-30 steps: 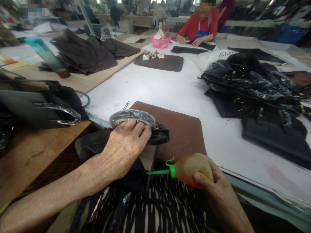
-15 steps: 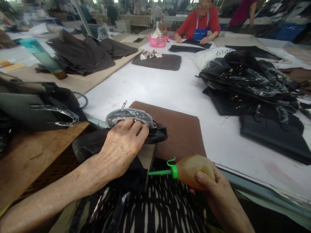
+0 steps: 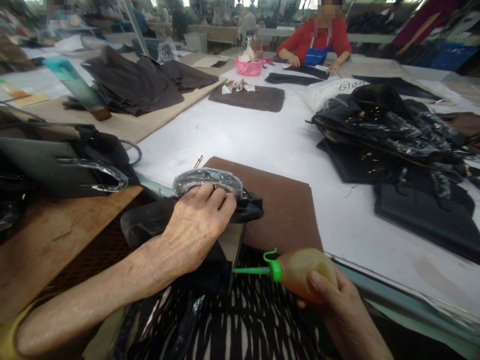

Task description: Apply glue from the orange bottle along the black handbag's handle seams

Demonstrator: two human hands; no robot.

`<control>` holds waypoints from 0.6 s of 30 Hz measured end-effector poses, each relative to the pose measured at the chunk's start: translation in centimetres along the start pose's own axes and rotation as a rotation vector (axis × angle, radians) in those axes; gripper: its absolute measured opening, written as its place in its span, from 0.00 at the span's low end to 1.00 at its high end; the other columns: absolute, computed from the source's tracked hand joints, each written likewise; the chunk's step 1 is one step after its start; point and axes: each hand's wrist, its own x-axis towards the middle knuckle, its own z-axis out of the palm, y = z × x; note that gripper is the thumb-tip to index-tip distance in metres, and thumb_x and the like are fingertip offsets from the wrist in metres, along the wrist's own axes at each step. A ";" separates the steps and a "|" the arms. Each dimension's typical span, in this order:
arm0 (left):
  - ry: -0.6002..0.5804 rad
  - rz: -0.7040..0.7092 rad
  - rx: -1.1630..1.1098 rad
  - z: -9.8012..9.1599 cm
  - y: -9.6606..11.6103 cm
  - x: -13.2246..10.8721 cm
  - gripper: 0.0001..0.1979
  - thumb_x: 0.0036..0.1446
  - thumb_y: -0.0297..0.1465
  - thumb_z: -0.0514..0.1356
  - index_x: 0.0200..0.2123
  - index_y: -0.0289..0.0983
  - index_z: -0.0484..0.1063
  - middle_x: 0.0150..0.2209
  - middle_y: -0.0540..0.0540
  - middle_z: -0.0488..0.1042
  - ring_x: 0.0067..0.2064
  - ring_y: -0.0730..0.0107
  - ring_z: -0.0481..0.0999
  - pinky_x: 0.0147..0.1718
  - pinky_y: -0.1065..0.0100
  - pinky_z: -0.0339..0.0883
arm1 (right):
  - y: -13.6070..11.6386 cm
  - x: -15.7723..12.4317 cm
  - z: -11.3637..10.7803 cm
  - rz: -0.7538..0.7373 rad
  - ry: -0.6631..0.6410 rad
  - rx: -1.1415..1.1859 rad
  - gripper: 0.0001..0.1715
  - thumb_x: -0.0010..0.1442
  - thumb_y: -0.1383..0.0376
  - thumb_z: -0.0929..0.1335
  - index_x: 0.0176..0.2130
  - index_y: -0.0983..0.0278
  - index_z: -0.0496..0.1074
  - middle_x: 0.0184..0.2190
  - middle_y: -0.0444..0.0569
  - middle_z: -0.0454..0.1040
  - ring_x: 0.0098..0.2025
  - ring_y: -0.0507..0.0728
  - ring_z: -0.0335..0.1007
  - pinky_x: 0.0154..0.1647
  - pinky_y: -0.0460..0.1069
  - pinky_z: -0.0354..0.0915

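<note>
My left hand (image 3: 204,227) is closed on a black bag (image 3: 146,220) whose handle is wrapped in clear plastic. The bag lies tilted across the table's near edge and my lap, its beige inside partly showing. In my right hand (image 3: 333,295) is a squeeze bottle (image 3: 305,272) of amber liquid, with a green cap and thin nozzle. The nozzle points left and its tip is at the bag's lower edge; whether it touches, I cannot tell. Beneath the bag's far end lies a brown sheet (image 3: 285,205).
Black bags with plastic-wrapped parts (image 3: 393,130) are heaped at the right. Dark fabric pieces (image 3: 131,82) and a teal-topped bottle (image 3: 77,90) stand at the left, above a wooden board (image 3: 75,225). A pink basket (image 3: 249,67) sits farther back, near a person in red (image 3: 318,37).
The whole view has shifted slightly, so most things appear a little farther right. Both hands keep their grips, and the nozzle stays at the bag's edge.
</note>
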 end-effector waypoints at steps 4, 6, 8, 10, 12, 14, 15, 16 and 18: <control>0.007 0.009 -0.012 0.1 -0.1 0.0 0.14 0.49 0.21 0.58 0.41 0.33 0.69 0.37 0.43 0.71 0.38 0.57 0.67 0.35 0.60 0.65 | -0.2 0.0 0.3 -0.002 0.007 -0.032 0.24 0.46 0.53 0.74 0.40 0.64 0.72 0.30 0.49 0.73 0.31 0.58 0.67 0.21 0.46 0.65; 0.011 0.009 -0.009 0.2 -0.1 0.1 0.14 0.49 0.21 0.57 0.41 0.33 0.69 0.36 0.43 0.71 0.37 0.57 0.66 0.34 0.59 0.65 | -0.3 -0.3 0.5 0.014 0.018 -0.057 0.27 0.44 0.52 0.74 0.41 0.63 0.71 0.30 0.49 0.73 0.31 0.59 0.68 0.21 0.46 0.65; 0.010 0.004 -0.007 0.2 0.0 0.2 0.13 0.49 0.21 0.57 0.41 0.33 0.69 0.36 0.42 0.70 0.37 0.57 0.66 0.34 0.59 0.65 | -0.4 -0.8 0.5 0.024 0.032 -0.068 0.30 0.43 0.52 0.75 0.42 0.63 0.70 0.29 0.48 0.73 0.29 0.59 0.68 0.20 0.46 0.64; 0.000 -0.001 -0.007 0.1 0.0 0.2 0.14 0.49 0.21 0.57 0.42 0.32 0.68 0.36 0.42 0.70 0.38 0.56 0.66 0.34 0.59 0.65 | -0.5 -1.3 0.1 0.023 0.051 -0.085 0.33 0.42 0.51 0.75 0.45 0.63 0.69 0.29 0.48 0.73 0.28 0.58 0.67 0.20 0.46 0.64; -0.019 -0.003 -0.010 -0.1 -0.1 0.3 0.15 0.49 0.22 0.57 0.43 0.31 0.68 0.37 0.41 0.70 0.39 0.55 0.66 0.34 0.58 0.65 | -0.5 -1.7 -0.5 0.012 0.069 -0.122 0.36 0.43 0.51 0.74 0.48 0.63 0.66 0.31 0.48 0.73 0.29 0.58 0.67 0.21 0.47 0.65; -0.044 -0.003 -0.008 -0.3 -0.2 0.5 0.17 0.49 0.23 0.58 0.44 0.30 0.68 0.38 0.40 0.70 0.38 0.55 0.66 0.34 0.58 0.66 | -0.5 -1.8 -1.2 -0.016 0.082 -0.188 0.39 0.43 0.50 0.74 0.50 0.63 0.65 0.35 0.49 0.74 0.33 0.60 0.69 0.28 0.47 0.67; -0.057 -0.002 -0.008 -0.4 -0.3 0.5 0.17 0.48 0.23 0.58 0.45 0.30 0.68 0.39 0.39 0.70 0.38 0.55 0.66 0.34 0.58 0.66 | -0.5 -1.6 -1.4 -0.044 0.096 -0.231 0.39 0.42 0.50 0.74 0.50 0.63 0.65 0.37 0.49 0.74 0.36 0.60 0.70 0.32 0.46 0.67; -0.070 -0.001 -0.008 -0.5 -0.3 0.6 0.18 0.48 0.23 0.58 0.45 0.29 0.68 0.39 0.39 0.70 0.38 0.55 0.66 0.34 0.58 0.66 | -0.5 -1.4 -1.4 -0.080 0.117 -0.278 0.39 0.42 0.49 0.74 0.50 0.63 0.66 0.39 0.49 0.74 0.39 0.61 0.70 0.36 0.45 0.67; -0.078 0.003 -0.009 -0.6 -0.4 0.7 0.19 0.47 0.23 0.58 0.45 0.29 0.67 0.40 0.38 0.70 0.38 0.54 0.66 0.34 0.58 0.66 | -0.7 -0.8 -1.0 -0.170 0.168 -0.361 0.36 0.43 0.49 0.73 0.48 0.61 0.67 0.40 0.46 0.74 0.42 0.60 0.69 0.40 0.44 0.65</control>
